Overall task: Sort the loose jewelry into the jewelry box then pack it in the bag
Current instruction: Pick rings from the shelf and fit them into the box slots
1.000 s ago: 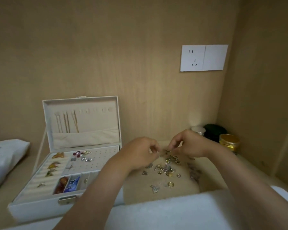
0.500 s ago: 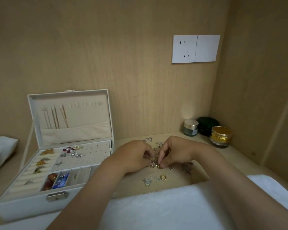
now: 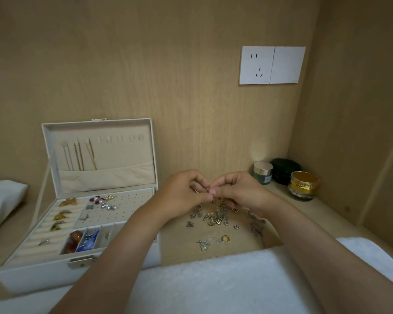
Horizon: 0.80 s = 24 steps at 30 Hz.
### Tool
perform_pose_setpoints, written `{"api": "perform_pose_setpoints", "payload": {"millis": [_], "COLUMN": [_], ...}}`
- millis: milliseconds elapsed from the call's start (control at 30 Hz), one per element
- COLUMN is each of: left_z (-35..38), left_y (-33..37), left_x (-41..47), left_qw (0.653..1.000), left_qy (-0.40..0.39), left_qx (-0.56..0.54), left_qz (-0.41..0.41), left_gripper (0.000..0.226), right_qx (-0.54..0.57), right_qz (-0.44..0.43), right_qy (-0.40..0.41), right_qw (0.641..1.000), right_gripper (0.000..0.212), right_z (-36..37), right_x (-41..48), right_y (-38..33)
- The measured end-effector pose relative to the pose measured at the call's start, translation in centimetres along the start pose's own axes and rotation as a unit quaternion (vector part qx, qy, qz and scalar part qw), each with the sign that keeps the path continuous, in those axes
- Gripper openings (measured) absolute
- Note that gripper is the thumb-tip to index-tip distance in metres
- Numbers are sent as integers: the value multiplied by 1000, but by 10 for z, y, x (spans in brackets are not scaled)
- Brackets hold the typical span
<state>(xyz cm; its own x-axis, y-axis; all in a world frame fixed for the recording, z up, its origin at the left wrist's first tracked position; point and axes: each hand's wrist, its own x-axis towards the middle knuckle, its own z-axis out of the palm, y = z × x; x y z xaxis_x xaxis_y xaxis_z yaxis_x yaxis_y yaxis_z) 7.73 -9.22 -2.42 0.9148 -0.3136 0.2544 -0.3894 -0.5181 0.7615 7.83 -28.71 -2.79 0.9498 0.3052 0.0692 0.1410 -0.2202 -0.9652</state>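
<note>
A small piece (image 3: 208,189) is pinched between the curled fingertips of the left hand (image 3: 186,193) and the right hand (image 3: 238,191). Both hands are raised just right of the jewelry box (image 3: 43,275), above the loose jewelry (image 3: 216,217) (what the piece is cannot be told, being too small). Two hands are probably used because the piece is being untangled or checked before it is stowed. The box is kept open with its lid upright, so its compartments can be reached. Several are already filled, while the heap to its right is largely unsorted. No bag can be identified with certainty. Half a second earlier both hands were lowered onto the heap; now they are lifted clear of it.
</note>
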Motion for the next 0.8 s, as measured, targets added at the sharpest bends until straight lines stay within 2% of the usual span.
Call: {"api": "perform_pose_setpoints", "payload": {"millis": [367, 467, 567, 667, 800], "left_z": [-17, -21, -26, -30, -34], "left_y": [-10, -14, -15, -15, -14], "left_x": [-1, -1, -3, -3, -5], "left_qw": [997, 989, 978, 976, 979], "left_qy": [42, 55, 47, 41, 36], "left_qx": [59, 135, 202, 212, 198], "left_qz": [-13, -6, -13, -23, -18], "left_gripper": [18, 16, 10, 8, 8], "right_qx": [22, -73, -206, -310, -402], "right_qz": [-17, -46, -70, -80, -99], "right_qy": [20, 50, 6, -47, -72], "right_qw": [999, 995, 976, 946, 907], "right_gripper": [19, 15, 13, 10, 10], "right_z": [18, 21, 27, 39, 51], "right_x": [3, 9, 9, 6, 9], "right_y": [1, 8, 12, 8, 4]}}
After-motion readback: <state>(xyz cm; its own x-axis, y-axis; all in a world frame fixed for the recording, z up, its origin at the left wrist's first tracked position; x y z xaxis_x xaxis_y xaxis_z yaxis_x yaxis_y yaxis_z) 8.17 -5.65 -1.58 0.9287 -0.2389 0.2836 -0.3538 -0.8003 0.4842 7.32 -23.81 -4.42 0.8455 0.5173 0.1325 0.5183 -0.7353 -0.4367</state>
